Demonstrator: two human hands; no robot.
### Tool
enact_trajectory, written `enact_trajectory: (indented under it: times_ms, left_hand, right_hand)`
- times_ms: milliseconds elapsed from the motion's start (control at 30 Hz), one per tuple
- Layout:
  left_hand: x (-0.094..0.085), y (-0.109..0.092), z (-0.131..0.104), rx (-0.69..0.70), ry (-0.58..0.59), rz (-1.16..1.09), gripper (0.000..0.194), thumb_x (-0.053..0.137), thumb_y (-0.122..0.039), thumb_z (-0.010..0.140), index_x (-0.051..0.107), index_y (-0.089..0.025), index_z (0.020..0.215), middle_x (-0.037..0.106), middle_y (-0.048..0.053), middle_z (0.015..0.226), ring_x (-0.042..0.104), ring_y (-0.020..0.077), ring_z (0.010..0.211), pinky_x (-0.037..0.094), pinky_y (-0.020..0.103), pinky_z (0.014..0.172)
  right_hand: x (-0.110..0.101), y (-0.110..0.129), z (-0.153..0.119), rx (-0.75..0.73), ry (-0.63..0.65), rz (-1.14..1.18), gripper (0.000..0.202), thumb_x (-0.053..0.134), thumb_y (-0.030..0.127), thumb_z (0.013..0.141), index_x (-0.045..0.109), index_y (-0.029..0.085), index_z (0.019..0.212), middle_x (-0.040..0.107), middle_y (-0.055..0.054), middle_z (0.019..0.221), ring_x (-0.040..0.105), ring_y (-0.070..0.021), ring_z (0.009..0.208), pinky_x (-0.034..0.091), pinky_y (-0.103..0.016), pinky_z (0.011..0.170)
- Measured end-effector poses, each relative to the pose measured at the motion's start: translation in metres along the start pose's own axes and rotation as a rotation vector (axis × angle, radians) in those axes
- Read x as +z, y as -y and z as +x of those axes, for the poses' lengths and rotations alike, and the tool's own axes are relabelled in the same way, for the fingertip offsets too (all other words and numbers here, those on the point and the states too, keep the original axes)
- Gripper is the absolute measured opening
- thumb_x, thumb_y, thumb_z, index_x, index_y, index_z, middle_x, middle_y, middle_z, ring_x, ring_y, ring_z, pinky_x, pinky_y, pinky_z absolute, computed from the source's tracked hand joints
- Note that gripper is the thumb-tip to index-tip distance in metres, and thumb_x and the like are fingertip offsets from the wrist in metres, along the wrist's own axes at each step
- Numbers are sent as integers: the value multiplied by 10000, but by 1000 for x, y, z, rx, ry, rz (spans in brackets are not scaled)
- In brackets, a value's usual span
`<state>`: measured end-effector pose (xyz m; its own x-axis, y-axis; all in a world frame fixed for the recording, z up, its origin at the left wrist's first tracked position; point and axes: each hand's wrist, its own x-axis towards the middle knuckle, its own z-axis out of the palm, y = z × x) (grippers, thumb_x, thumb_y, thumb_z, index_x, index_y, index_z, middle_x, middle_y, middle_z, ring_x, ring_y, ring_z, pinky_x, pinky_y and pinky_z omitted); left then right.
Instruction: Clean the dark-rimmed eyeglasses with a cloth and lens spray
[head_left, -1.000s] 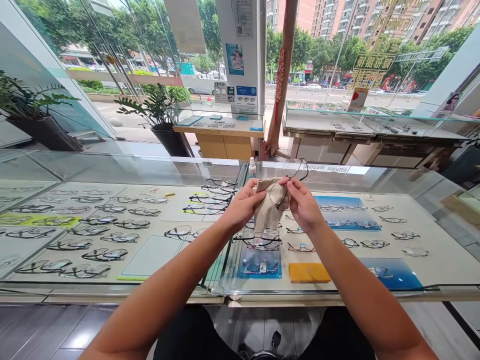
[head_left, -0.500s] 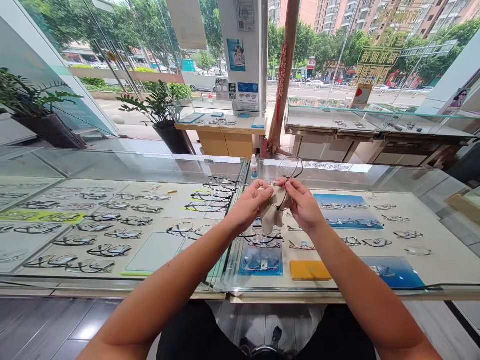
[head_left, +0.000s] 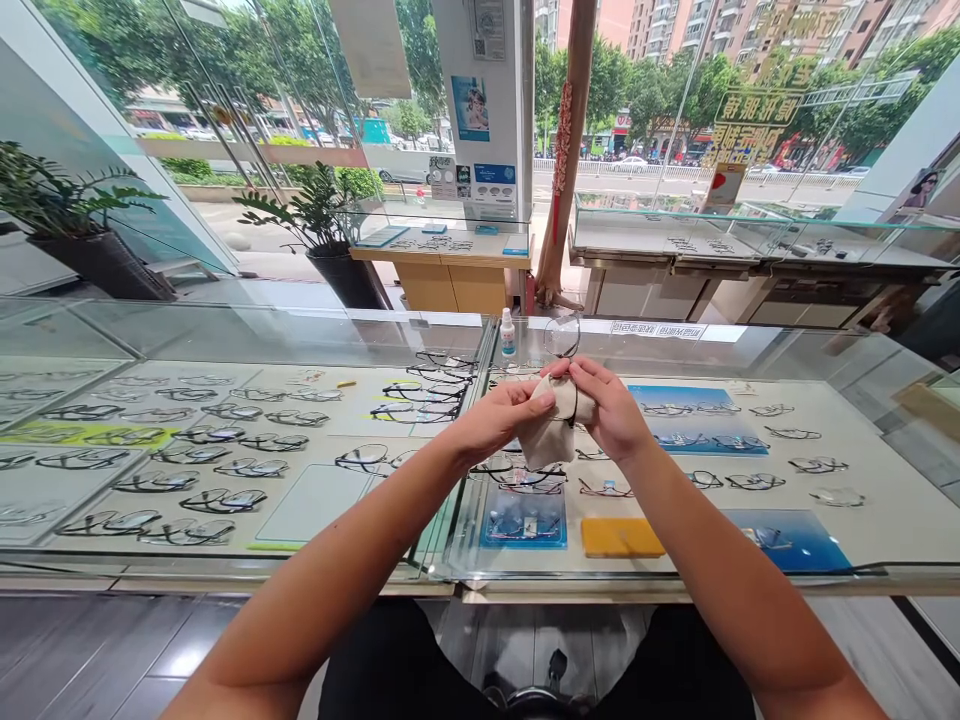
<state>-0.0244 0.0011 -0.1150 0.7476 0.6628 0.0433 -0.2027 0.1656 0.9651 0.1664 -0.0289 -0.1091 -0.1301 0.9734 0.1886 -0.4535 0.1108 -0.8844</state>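
Above the glass counter, a pair of eyeglasses [head_left: 562, 338] is held between my two hands, one round lens sticking up past the fingers. A beige cleaning cloth [head_left: 547, 440] is folded over the lower part of the glasses and hides the other lens. My left hand [head_left: 504, 415] pinches the cloth between thumb and fingers from the left. On the right, my right hand [head_left: 609, 408] has its fingers closed on the frame near its middle, against the cloth. A white spray bottle [head_left: 508, 335] stands on the counter just beyond my left hand.
Rows of eyeglasses [head_left: 225, 500] lie inside the glass display counter [head_left: 300, 575], with a yellow case [head_left: 622, 538] and blue display cards [head_left: 795, 540] on the right. Potted plants [head_left: 330, 240], a wooden post [head_left: 562, 200] and further display cases stand beyond.
The eyeglasses have turned and shifted slightly left, with the raised lens lower. The cloth is now spread wider over the lower lens, and my left hand has closed in on it.
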Motion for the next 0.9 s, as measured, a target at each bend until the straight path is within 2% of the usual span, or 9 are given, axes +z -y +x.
enact_trajectory:
  times_ms: [267, 500, 700, 900]
  left_hand:
    - [-1, 3, -2, -25, 32, 3, 534, 966, -568, 847, 799, -116, 1079, 774, 105, 962, 706, 175, 814, 526, 264, 757]
    - [6, 4, -2, 53, -72, 51, 525, 952, -577, 851, 791, -123, 1059, 766, 98, 968, 675, 174, 807, 506, 266, 748]
    - [12, -3, -1, 151, -143, 72, 506, 947, -570, 853, 794, -142, 1074, 750, 68, 955, 640, 158, 800, 486, 255, 755]
    - [13, -6, -2, 147, -167, 123, 517, 945, -581, 845, 776, -146, 1069, 749, 63, 938, 637, 161, 785, 467, 254, 720]
  right_hand:
    - [-2, -4, 0, 16, 36, 0, 359, 924, 591, 814, 823, 256, 895, 782, -36, 989, 673, -192, 865, 569, -306, 763]
    - [3, 0, -2, 33, 24, 19, 416, 948, 603, 778, 822, 245, 950, 797, -38, 976, 679, -182, 835, 571, -298, 744]
    - [1, -2, 1, -39, -40, -46, 395, 942, 589, 788, 804, 269, 973, 797, -16, 988, 666, -178, 837, 558, -301, 755]
    - [-5, -7, 2, -107, -77, -132, 342, 905, 588, 836, 864, 284, 987, 814, -29, 1024, 676, -214, 917, 570, -355, 855]
